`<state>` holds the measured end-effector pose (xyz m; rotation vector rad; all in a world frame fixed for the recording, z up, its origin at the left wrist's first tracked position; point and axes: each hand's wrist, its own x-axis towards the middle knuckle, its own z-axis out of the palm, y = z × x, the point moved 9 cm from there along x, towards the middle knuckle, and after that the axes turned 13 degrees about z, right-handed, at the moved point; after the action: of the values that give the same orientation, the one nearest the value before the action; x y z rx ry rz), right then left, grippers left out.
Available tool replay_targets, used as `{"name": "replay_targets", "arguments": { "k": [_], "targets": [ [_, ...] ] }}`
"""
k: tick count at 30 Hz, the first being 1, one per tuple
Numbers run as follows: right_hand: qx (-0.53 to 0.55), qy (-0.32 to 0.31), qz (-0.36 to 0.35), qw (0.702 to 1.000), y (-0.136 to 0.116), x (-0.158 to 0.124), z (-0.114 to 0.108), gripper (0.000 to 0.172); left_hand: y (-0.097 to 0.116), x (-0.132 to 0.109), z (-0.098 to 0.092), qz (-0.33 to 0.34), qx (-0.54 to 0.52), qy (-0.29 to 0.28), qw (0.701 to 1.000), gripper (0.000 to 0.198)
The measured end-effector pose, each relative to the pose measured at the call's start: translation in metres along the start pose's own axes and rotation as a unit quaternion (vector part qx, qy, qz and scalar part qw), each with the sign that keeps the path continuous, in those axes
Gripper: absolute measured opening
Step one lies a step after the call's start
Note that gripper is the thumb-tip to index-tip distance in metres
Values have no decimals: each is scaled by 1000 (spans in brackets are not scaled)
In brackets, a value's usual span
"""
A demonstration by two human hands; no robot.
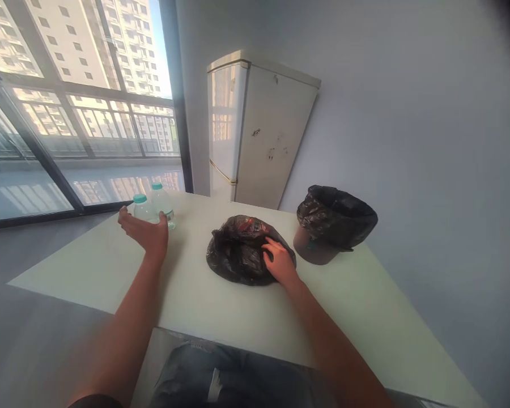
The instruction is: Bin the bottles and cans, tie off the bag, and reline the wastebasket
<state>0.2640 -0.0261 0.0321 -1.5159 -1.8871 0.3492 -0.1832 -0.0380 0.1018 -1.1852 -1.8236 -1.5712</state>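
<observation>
A full-looking black plastic bag [242, 258] lies on the white table, with bits of red showing at its top. My right hand [280, 262] is at the bag's right side, fingertips touching the plastic, with the thumb and fingers apart. Over the left part of the table I hold my left hand [149, 233] up, open and with nothing in it. Just behind that hand stand two clear plastic bottles, a nearer bottle [141, 208] and a farther bottle [161, 199], both with teal caps. The hand partly hides them.
A bin [312, 249] lined with a black bag [340, 218] stands on the table [204, 309] to the right. Behind the table is a white fridge [272, 124] against the grey wall. Glass sliding doors [89, 136] are at the left.
</observation>
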Motion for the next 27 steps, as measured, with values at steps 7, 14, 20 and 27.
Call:
{"name": "replay_targets", "arguments": {
  "k": [7, 14, 20, 27],
  "targets": [
    [-11, 68, -18, 997, -8, -1, -18, 35, 26, 2, -18, 66, 7, 49, 997, 90],
    [-22, 35, 10, 999, 4, 3, 3, 17, 29, 0, -13, 37, -2, 13, 999, 96],
    [4, 62, 33, 998, 8, 6, -4, 51, 33, 2, -19, 101, -24, 53, 993, 79],
    [22, 37, 13, 999, 4, 10, 6, 53, 118, -60, 28, 341, -205, -137, 907, 21]
  ]
}}
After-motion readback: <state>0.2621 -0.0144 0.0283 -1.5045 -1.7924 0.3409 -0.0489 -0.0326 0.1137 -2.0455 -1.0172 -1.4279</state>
